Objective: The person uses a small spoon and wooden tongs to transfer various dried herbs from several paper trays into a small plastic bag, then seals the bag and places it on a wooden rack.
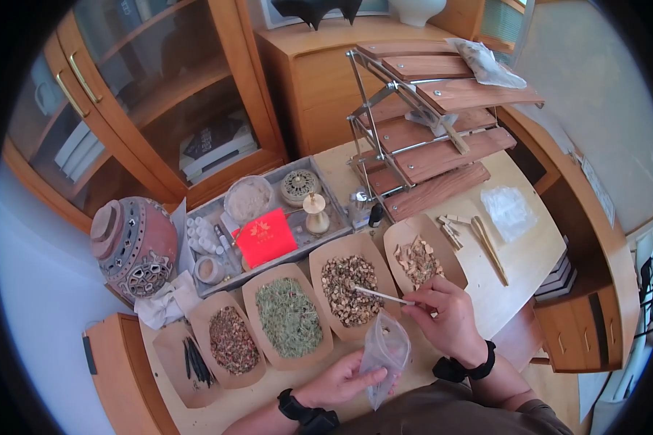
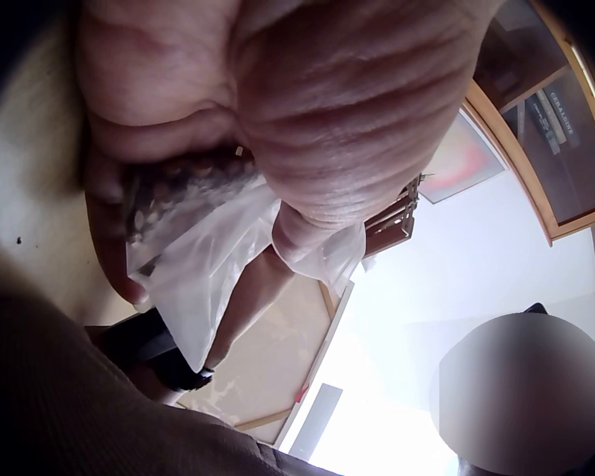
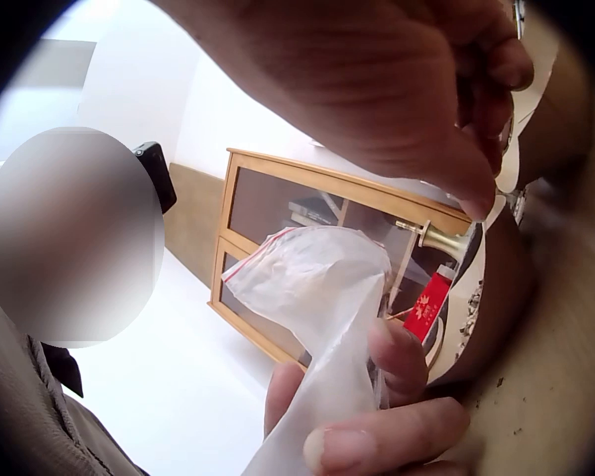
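Observation:
My left hand (image 1: 345, 380) grips a small clear zip bag (image 1: 388, 339) by its lower part, thumb in front. Dark bits show through the bag's plastic in the left wrist view. Above and to the right, my right hand (image 1: 448, 320) pinches a slim pale stick-like tool (image 1: 383, 294). The tool's far end reaches over the brown chopped dried herbs (image 1: 345, 279) in a kraft paper tray (image 1: 329, 255). In the right wrist view, the bag's open mouth (image 3: 307, 260) with its red seal line sits below the right hand (image 3: 387, 109).
Other paper trays hold wood chips (image 1: 417, 261), green cut herb (image 1: 286, 319), reddish-brown bits (image 1: 232, 344) and dark pods (image 1: 196, 362). Behind them stands a grey tray (image 1: 276, 257) with a red packet (image 1: 265, 238) and a brass burner (image 1: 315, 214). A folding wooden rack (image 1: 442, 145) and tongs (image 1: 490, 250) lie right.

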Tool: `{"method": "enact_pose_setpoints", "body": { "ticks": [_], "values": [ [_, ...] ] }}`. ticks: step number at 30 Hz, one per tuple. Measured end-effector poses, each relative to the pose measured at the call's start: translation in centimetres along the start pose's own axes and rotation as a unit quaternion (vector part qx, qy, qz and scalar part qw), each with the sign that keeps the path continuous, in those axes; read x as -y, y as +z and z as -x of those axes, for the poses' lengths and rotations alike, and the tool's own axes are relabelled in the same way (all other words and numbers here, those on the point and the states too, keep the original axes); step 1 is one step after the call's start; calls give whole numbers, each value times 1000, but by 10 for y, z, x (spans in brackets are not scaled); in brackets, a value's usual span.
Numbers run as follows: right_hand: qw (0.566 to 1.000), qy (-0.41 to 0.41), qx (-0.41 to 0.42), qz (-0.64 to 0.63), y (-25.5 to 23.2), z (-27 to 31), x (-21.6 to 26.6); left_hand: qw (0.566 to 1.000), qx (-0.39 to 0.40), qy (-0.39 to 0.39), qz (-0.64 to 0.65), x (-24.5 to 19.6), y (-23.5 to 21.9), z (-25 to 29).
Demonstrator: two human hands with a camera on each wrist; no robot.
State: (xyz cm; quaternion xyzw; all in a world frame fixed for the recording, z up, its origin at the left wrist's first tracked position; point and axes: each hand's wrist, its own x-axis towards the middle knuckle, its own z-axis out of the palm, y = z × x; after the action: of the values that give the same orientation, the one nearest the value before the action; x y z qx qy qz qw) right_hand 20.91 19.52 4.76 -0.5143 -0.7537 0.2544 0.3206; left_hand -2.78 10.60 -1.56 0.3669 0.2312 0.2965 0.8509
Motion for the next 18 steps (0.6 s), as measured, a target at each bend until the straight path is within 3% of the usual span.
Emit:
{"method": "enact_pose_setpoints", "body": {
  "ticks": [8, 13, 18],
  "values": [
    [998, 32, -4, -47, -1, -3, 2, 1000, -4, -8, -5, -3, 1, 0],
    [997, 29, -19, -74, -10, -1, 0, 997, -54, -3, 60, 5, 0, 2],
    [995, 7, -41, -85, -26, 3, 0, 996, -54, 2, 78, 6, -1, 1]
  ]
}}
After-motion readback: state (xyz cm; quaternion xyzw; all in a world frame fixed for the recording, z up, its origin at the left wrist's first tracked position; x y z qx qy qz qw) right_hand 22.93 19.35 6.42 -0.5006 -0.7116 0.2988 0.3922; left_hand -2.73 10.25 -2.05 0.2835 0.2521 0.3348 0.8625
